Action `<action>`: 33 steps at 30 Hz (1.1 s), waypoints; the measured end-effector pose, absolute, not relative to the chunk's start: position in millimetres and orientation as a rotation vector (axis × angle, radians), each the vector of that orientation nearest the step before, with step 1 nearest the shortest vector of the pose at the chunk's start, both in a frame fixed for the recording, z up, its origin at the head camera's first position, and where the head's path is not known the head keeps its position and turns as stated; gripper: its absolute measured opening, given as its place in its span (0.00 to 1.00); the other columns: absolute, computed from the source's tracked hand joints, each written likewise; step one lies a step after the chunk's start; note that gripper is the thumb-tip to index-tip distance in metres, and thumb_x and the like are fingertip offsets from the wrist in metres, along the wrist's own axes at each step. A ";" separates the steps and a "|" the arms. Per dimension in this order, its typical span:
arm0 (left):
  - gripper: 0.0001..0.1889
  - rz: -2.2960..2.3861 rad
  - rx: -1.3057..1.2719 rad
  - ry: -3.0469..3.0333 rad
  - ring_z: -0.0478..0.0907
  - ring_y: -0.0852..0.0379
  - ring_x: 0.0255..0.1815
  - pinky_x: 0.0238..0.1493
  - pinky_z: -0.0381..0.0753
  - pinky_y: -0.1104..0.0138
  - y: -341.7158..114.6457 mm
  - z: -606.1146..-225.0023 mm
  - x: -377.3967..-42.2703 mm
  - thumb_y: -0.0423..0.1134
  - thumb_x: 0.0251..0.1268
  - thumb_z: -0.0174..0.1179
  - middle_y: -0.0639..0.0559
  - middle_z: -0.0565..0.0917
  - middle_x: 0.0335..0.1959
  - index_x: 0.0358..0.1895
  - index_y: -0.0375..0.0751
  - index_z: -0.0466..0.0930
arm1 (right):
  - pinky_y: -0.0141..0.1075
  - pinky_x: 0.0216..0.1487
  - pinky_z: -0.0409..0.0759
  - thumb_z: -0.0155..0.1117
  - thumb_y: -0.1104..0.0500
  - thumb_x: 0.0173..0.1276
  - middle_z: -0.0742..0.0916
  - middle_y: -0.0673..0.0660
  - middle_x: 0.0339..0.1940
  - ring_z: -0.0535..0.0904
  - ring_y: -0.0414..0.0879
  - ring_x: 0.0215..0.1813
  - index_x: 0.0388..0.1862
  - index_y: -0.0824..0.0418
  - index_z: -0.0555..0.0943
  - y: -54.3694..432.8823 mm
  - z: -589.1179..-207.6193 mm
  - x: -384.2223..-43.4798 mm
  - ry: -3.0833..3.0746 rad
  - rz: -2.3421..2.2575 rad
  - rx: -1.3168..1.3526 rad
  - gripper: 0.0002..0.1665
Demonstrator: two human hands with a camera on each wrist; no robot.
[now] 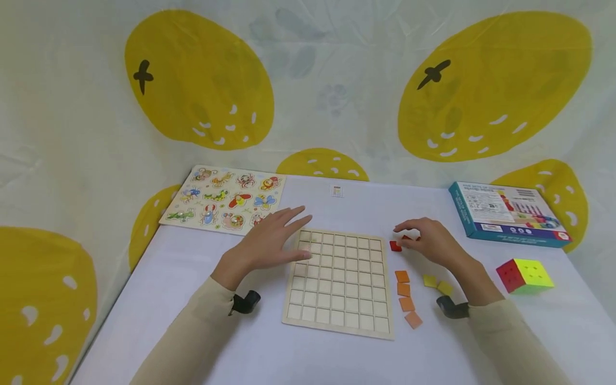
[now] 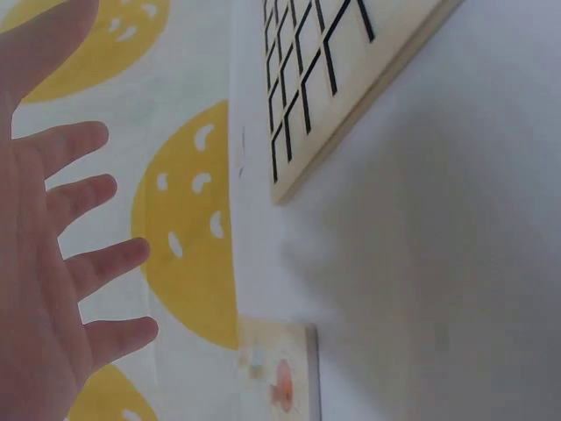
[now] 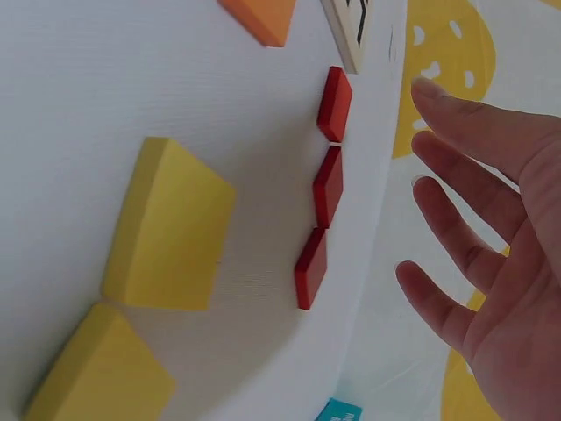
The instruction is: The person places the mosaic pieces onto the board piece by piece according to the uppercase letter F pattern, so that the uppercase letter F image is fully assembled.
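Observation:
A pale wooden grid board (image 1: 337,331) lies on the white table. Over its left edge hovers my left hand (image 1: 271,240), fingers spread and holding nothing; the left wrist view shows this too. To the right of the board, my right hand (image 1: 430,241) is raised above red square tiles (image 1: 395,246), its fingers loosely bent. The right wrist view shows three red tiles (image 3: 329,187) in a row, apart from the fingers. Several orange tiles (image 1: 403,289) run down beside the board's right edge. Two yellow tiles (image 1: 430,281) lie near my right wrist.
At the back left lies a wooden insect puzzle board (image 1: 216,196). A teal and white box (image 1: 510,214) sits at the back right, with a colored puzzle cube (image 1: 525,276) in front of it. A small printed card (image 1: 337,191) lies behind the grid board.

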State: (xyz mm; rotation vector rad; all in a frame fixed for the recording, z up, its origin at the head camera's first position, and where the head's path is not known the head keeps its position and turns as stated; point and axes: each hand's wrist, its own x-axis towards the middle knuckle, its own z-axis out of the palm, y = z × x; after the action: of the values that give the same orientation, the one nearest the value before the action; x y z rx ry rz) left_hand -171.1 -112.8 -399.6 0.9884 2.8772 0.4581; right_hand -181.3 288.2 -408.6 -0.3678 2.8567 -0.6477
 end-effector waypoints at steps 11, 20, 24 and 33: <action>0.46 0.532 0.915 2.809 0.53 0.41 0.85 0.83 0.55 0.43 -136.6 -416.7 -145.4 0.69 0.64 0.59 0.53 0.55 0.85 0.81 0.53 0.58 | 0.47 0.53 0.85 0.76 0.56 0.63 0.89 0.60 0.55 0.78 0.54 0.53 0.57 0.54 0.87 294.1 -431.4 -181.4 2.850 -0.642 -0.313 0.22; 0.49 0.530 0.833 2.676 0.49 0.39 0.86 0.81 0.51 0.34 -142.6 -433.6 -132.1 0.67 0.58 0.67 0.54 0.54 0.85 0.81 0.56 0.58 | 0.51 0.56 0.84 0.74 0.58 0.65 0.89 0.60 0.54 0.78 0.55 0.53 0.55 0.54 0.88 292.7 -440.6 -181.5 2.859 -0.650 -0.275 0.19; 0.50 0.523 0.803 2.654 0.48 0.40 0.86 0.82 0.50 0.35 -142.9 -439.7 -129.5 0.67 0.55 0.69 0.56 0.55 0.85 0.80 0.58 0.59 | 0.50 0.57 0.83 0.73 0.58 0.66 0.89 0.59 0.51 0.78 0.54 0.53 0.54 0.53 0.88 293.1 -443.0 -181.5 2.866 -0.663 -0.260 0.17; 0.50 0.494 0.809 2.646 0.46 0.39 0.87 0.81 0.48 0.33 -140.8 -443.0 -124.0 0.65 0.53 0.71 0.58 0.56 0.85 0.79 0.55 0.62 | 0.54 0.59 0.82 0.73 0.59 0.66 0.90 0.59 0.51 0.77 0.55 0.54 0.54 0.54 0.88 294.4 -445.6 -181.6 2.875 -0.674 -0.252 0.17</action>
State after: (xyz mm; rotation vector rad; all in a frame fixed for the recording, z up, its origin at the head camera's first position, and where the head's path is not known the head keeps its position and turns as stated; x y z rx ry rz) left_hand -124.0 -140.8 -443.0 0.8085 2.6462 0.4941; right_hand -181.6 294.4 -445.6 -0.2515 2.8748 -0.6737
